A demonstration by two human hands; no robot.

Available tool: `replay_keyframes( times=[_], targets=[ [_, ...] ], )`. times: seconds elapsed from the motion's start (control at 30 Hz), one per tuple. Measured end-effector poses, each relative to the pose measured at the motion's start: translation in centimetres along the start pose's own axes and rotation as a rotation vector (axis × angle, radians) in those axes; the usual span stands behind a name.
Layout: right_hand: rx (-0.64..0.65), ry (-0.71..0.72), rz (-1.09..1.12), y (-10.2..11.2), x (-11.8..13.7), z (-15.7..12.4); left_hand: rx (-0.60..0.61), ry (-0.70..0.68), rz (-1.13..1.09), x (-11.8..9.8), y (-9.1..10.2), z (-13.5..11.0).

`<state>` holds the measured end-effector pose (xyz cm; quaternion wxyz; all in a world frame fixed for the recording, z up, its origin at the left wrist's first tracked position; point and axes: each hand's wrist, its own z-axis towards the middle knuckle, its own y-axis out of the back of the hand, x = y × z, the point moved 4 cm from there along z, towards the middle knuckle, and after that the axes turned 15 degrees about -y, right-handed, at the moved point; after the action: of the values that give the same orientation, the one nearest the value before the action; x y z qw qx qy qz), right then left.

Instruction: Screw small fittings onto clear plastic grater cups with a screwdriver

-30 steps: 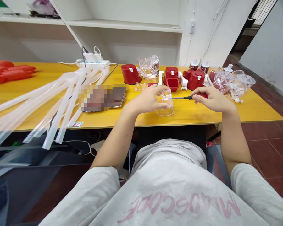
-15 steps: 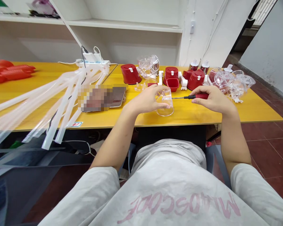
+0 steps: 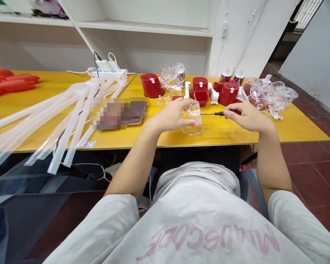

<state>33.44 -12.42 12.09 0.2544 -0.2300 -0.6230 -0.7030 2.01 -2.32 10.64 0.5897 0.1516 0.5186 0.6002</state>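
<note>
A clear plastic cup-shaped part [image 3: 195, 126] stands near the front of the yellow table. My left hand [image 3: 173, 116] grips it from the left, thumb on the near side and fingers over its top. In my right hand [image 3: 246, 116] is a screwdriver [image 3: 212, 114] with a red and black handle, held level. Its shaft points left and its tip meets the clear part; the exact contact point is too small to make out. My right fingers partly cover the handle.
Behind my hands stand red cups [image 3: 151, 85], a small red bin [image 3: 201, 98] and clear plastic parts [image 3: 170, 75]. More clear parts [image 3: 277, 96] lie at the right. Leftward are a phone-like device [image 3: 137, 112], translucent strips [image 3: 71, 121] and a power strip [image 3: 108, 71].
My right fingers have shifted around the screwdriver handle, hiding more of it. The clear part and my left hand stay in place.
</note>
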Motion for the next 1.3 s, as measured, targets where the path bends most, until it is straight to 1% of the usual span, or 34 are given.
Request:
replay_keyframes(
  times=[0.13, 0.3, 0.5, 0.7, 0.87, 1.0, 1.3],
  targets=[
    [0.010, -0.019, -0.003, 0.06, -0.30, 0.13, -0.003, -0.007, -0.005, -0.12, -0.02, 0.05],
    [-0.053, 0.009, 0.047, 0.14, -0.32, 0.10, 0.001, -0.004, -0.007, -0.35, -0.10, 0.07],
    [-0.057, 0.012, 0.114, 0.22, -0.32, -0.01, 0.000, -0.005, -0.005, -0.29, -0.30, 0.12],
    [-0.046, -0.023, 0.009, 0.39, -0.71, 0.03, -0.003, -0.051, 0.014, -0.33, -0.64, 0.47],
    [-0.029, -0.030, -0.096, 0.36, -0.56, -0.01, -0.002, -0.058, 0.030, -0.14, -0.92, 0.58],
    [-0.026, -0.025, -0.122, 0.31, -0.17, -0.18, -0.009, -0.060, 0.033, -0.11, -0.97, 0.49],
    [-0.022, -0.066, -0.187, 0.16, -0.05, -0.14, -0.012, -0.058, 0.033, -0.34, -0.97, 0.45]
  ],
)
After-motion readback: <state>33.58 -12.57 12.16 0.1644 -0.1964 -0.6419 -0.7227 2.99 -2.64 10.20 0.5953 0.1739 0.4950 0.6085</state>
